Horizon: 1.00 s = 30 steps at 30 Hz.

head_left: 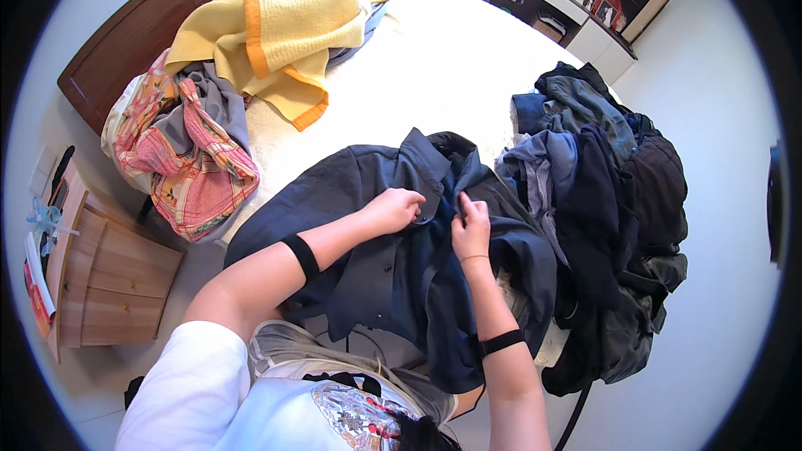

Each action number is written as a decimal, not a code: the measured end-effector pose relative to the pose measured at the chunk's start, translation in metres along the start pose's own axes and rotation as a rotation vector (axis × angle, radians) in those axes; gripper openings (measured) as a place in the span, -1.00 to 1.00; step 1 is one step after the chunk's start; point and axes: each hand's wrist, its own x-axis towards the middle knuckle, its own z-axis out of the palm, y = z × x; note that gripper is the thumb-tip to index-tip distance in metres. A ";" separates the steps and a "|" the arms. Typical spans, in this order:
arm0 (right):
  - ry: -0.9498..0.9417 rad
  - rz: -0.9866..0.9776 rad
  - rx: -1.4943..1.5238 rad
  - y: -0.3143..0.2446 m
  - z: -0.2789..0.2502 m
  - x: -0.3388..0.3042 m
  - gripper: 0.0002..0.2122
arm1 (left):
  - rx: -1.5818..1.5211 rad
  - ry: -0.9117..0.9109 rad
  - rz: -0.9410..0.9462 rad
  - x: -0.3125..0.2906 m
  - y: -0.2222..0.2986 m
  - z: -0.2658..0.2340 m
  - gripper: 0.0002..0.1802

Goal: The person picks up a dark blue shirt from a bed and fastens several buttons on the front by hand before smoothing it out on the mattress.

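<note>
Both hands pinch the dark navy shirt (393, 259) on the near edge of the bed (434, 67): left hand (393, 209) by the collar, right hand (470, 230) on the placket, probably at a button. Keeping the front edges aligned and taut should help.

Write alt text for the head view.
Both hands, left hand and right hand, grip the front of a dark navy collared button shirt spread on a white bed. A heap of dark clothes lies to the right, a yellow blanket with orange trim behind.

White short-sleeved top with a printed front, black forearm bands (302, 255).
</note>
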 end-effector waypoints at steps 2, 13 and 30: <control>-0.140 0.048 -0.046 0.001 0.004 -0.010 -0.56 | -0.134 -0.064 -0.109 0.006 -0.008 0.001 -0.71; -0.027 0.299 0.238 0.024 0.021 -0.056 -0.63 | 0.302 0.107 0.025 -0.015 0.006 0.032 -0.82; 0.245 0.381 0.580 -0.004 -0.003 -0.056 -0.78 | 0.164 0.064 -0.040 -0.016 -0.001 0.024 -0.84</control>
